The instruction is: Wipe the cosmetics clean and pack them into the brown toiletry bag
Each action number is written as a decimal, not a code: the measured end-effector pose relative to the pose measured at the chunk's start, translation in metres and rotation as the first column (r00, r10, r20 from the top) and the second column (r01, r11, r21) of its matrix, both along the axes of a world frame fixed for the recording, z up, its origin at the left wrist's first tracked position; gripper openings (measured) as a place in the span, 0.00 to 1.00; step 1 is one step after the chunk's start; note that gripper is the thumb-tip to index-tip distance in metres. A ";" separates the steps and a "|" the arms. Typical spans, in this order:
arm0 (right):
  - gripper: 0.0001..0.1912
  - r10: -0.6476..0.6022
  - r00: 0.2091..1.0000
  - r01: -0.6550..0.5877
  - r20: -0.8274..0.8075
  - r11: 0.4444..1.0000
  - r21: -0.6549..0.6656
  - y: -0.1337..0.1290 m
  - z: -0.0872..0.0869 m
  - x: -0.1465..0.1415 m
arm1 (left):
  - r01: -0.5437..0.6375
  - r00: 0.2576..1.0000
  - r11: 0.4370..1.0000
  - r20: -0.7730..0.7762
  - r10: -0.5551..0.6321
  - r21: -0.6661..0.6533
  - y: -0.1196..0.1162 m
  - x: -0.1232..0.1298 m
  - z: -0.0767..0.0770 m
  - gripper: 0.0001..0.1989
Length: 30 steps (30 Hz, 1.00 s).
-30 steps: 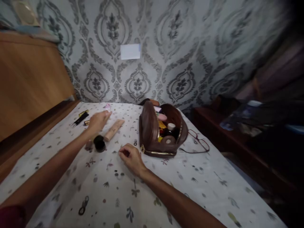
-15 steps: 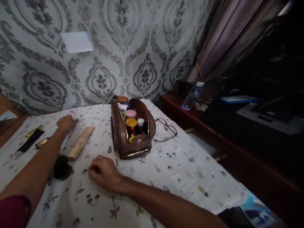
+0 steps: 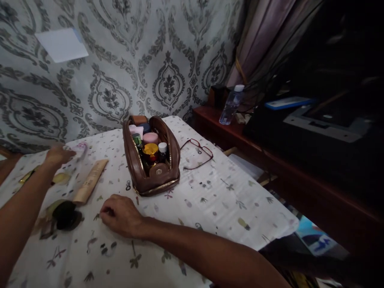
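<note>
My left hand (image 3: pixel 58 156), blurred by motion, is over the far left of the patterned cloth, its fingers beside a pink and white item (image 3: pixel 80 148); any grip is unclear. Curled into a loose fist, my right hand (image 3: pixel 120 215) rests on the cloth with nothing visible in it. A beige tube (image 3: pixel 90 182) lies between the hands, and a dark round item (image 3: pixel 64 214) sits nearer to me. Beyond my right hand stands an unzipped brown bag (image 3: pixel 131 160) holding a pink-lidded jar (image 3: pixel 150 138), a gold-lidded jar (image 3: pixel 150 152), a white-capped bottle (image 3: pixel 162 148) and other containers.
Red-framed glasses (image 3: pixel 207 152) lie right of the bag. A clear plastic bottle (image 3: pixel 231 106) stands on the dark red wooden furniture (image 3: pixel 207 116) at the right. White paper (image 3: pixel 63 45) is on the patterned wall covering. Gold-coloured items (image 3: pixel 28 176) lie partly behind my left arm.
The view has shifted right. My left hand has moved leftward relative to the cloth, and more of the pink and white item shows. My right hand stays curled in place.
</note>
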State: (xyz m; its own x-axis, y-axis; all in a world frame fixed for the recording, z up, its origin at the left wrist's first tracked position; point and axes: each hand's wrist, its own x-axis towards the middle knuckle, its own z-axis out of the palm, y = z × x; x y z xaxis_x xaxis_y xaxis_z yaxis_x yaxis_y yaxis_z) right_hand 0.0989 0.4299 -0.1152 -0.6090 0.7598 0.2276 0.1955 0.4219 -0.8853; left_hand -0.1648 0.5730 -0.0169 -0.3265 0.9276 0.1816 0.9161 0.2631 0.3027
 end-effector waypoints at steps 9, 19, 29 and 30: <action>0.48 -0.078 0.959 -0.009 -0.274 0.953 -0.303 -0.001 0.007 0.005 | 0.154 0.798 0.975 0.603 -0.026 -0.162 -0.157 0.063 0.026 0.24; 0.30 0.196 0.896 -0.382 -0.399 0.800 -0.463 -0.016 -0.002 0.003 | 0.361 0.739 0.905 0.660 -0.132 -0.224 -0.240 0.057 -0.020 0.17; 0.19 0.081 0.930 -0.248 -0.358 0.857 -0.451 -0.019 -0.007 0.006 | 0.089 0.964 0.993 0.244 -0.105 0.073 -0.256 0.081 -0.022 0.22; 0.18 0.104 0.944 -0.229 -0.312 0.890 -0.394 -0.020 -0.007 0.006 | 0.098 0.966 0.987 0.224 -0.125 0.128 -0.255 0.087 -0.022 0.20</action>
